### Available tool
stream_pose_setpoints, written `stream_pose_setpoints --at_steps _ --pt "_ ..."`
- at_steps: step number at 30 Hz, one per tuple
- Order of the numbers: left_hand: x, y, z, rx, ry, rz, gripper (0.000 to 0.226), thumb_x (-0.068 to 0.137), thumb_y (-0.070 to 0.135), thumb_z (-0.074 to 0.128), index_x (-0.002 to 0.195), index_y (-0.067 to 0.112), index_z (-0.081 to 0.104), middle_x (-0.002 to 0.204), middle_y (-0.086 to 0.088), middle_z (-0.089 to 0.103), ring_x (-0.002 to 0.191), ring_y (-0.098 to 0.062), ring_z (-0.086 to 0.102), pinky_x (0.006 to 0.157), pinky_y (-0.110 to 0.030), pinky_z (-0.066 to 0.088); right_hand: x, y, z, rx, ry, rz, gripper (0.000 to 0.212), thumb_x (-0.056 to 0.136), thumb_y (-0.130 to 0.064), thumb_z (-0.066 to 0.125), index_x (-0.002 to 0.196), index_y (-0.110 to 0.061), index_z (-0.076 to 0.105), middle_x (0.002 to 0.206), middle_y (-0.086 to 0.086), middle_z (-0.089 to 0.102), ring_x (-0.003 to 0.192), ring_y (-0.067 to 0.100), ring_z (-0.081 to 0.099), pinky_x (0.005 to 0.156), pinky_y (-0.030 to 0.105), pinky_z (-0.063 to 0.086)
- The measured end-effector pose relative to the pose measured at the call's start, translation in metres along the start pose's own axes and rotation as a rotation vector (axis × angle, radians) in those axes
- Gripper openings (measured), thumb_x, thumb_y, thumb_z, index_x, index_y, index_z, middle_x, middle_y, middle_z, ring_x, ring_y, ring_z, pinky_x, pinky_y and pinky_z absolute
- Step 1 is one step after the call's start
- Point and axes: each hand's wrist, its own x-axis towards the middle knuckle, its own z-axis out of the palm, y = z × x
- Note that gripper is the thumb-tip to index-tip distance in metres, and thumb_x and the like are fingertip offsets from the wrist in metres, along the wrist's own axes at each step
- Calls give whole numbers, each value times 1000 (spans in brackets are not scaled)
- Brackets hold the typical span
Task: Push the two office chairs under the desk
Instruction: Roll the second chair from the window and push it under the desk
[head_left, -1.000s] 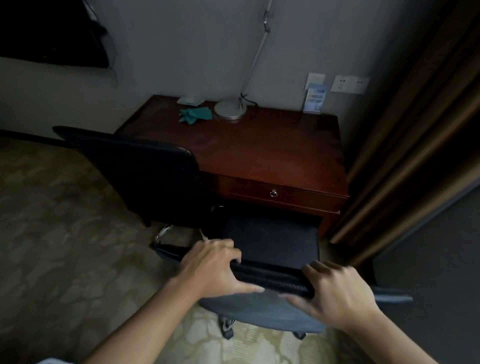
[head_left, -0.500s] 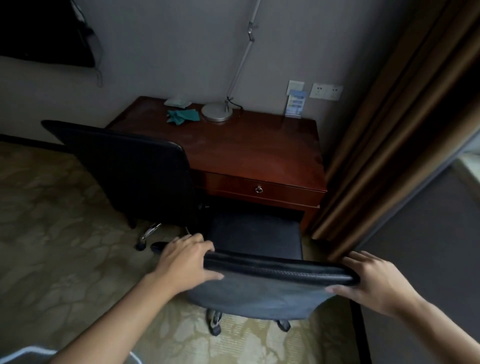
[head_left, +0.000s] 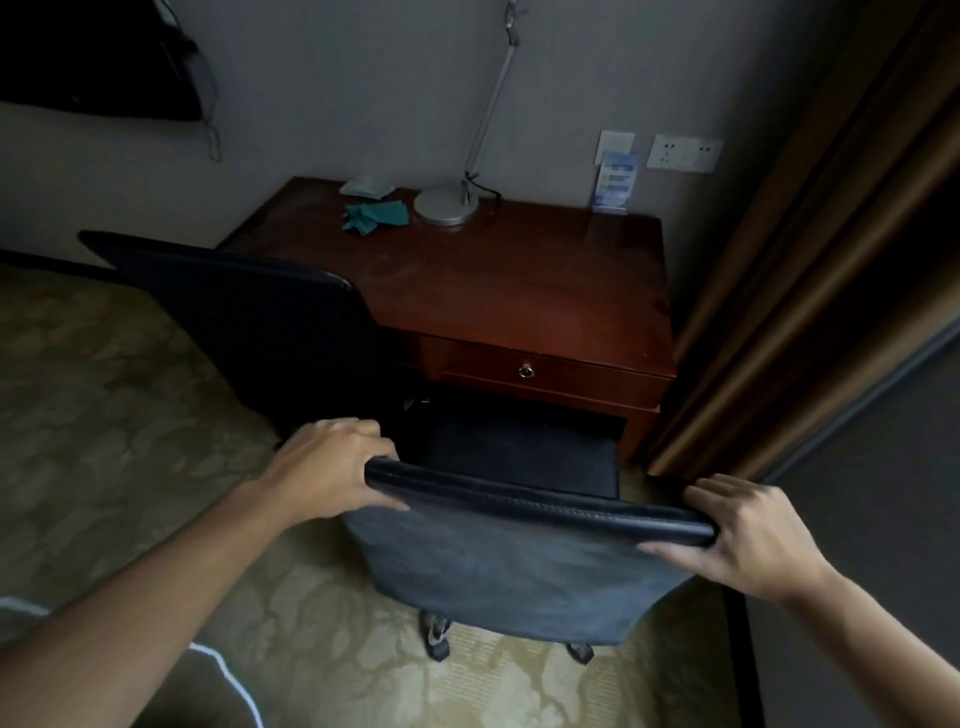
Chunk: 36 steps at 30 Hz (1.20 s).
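Note:
A dark office chair (head_left: 514, 566) stands right in front of me, its back towards me and its seat partly under the reddish wooden desk (head_left: 519, 280). My left hand (head_left: 332, 473) grips the left end of the backrest's top edge. My right hand (head_left: 748, 535) grips the right end. A second dark office chair (head_left: 249, 322) stands at the desk's left front corner, its back turned towards me and covering that corner.
On the desk sit a lamp with a round base (head_left: 445, 208), a teal cloth (head_left: 376, 215) and a small card stand (head_left: 615, 182). Brown curtains (head_left: 810, 270) hang close on the right. Patterned carpet (head_left: 104, 441) spreads to the left.
My hands have slid apart from the middle of the backrest's top edge to its two ends. The chair's back has swung round to face me squarely.

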Motion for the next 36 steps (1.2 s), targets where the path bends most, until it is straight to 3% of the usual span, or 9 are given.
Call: stream_pose_setpoints --at_steps 4,9,20,26,29,33,36 --pt "22 -13 -12 2 21 34 50 62 78 66 90 37 73 78 17 57 79 -6 60 65 -29 49 19 7 6 8 77 -36 63 74 -71 64 51 -15 48 48 -4 43 43 14 46 38 31 38" --pt "55 -34 -37 -39 84 87 61 60 86 55 87 36 75 77 17 60 75 -7 62 65 -30 51 59 14 -2 -17 158 -57 62 73 -65 71 49 -15 44 47 -3 40 41 15 43 36 31 36" --pt "91 -55 -52 -48 169 212 53 63 80 64 84 32 75 78 15 63 74 -9 64 65 -32 52 85 18 -6 -109 191 -33 58 75 -64 69 52 -17 45 50 -2 42 44 16 43 42 28 34" --pt "48 -36 -20 17 284 310 51 66 76 66 79 27 73 71 9 64 65 -16 65 53 -32 53 32 2 -11 -69 23 72 63 76 -73 60 59 -13 58 55 0 54 51 21 58 44 34 45" --pt "8 -24 5 50 255 319 48 67 70 69 76 22 71 69 4 63 64 -21 65 49 -34 53 5 -20 -17 -79 -93 60 61 76 -77 54 64 -18 60 59 -5 57 54 19 61 45 30 45" --pt "-48 -27 26 31 269 219 43 72 65 58 74 23 67 69 3 60 66 -22 64 48 -32 51 -22 -61 -11 -79 -137 32 55 77 -72 54 63 -19 56 61 -5 56 58 23 62 46 31 47" --pt "-51 -14 22 68 251 147 46 65 65 72 80 21 69 75 2 63 72 -22 65 56 -34 53 -15 -85 -13 -183 -152 81 48 70 -69 62 66 -21 57 65 -5 59 62 22 64 45 30 46"
